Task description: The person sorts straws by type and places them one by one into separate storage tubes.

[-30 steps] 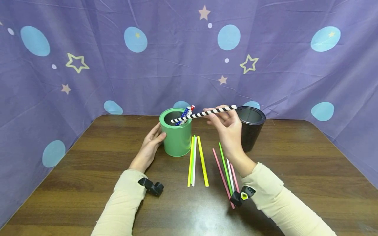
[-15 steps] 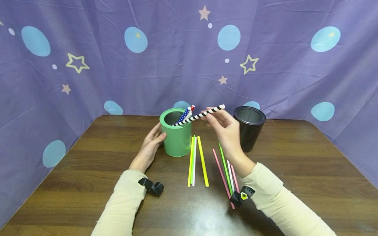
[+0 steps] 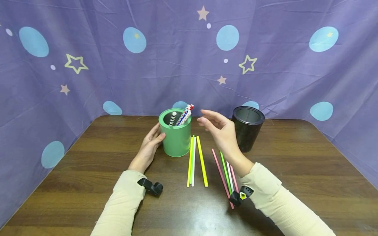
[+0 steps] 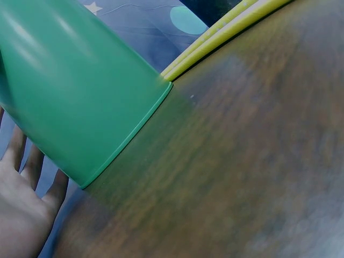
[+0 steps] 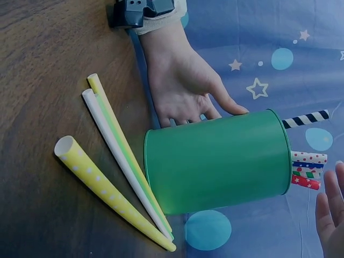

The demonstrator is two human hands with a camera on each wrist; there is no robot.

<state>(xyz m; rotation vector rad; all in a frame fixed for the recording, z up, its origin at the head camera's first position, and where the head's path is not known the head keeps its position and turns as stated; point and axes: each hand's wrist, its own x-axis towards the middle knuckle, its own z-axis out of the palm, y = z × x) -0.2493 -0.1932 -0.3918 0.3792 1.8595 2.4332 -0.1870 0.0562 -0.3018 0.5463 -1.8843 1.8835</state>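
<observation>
My left hand (image 3: 149, 146) holds the side of a green can (image 3: 176, 141), with the thumb on its near side and the fingers partly hidden behind it. Out of the can's mouth stick a black-and-white striped paper straw (image 3: 173, 118) and a bunch of patterned paper straws (image 5: 307, 167) in red, white and blue. Just right of the rim hovers my right hand (image 3: 222, 131), its fingers loosely extended and nothing in them. In the right wrist view its fingertips (image 5: 336, 201) show near the straw ends, apart from them.
Yellow, green and white straws (image 3: 202, 160) lie right of the can. Pink, green and white straws (image 3: 222, 177) lie below my right forearm. A black tapered container (image 3: 248, 131) stands behind my right hand. A purple curtain (image 3: 177, 65) hangs behind the wooden table (image 3: 88, 183).
The striped straw, pinched in my right hand earlier, was lowered over the rim and let go; it now stands inside the can. My left hand has stayed on the can.
</observation>
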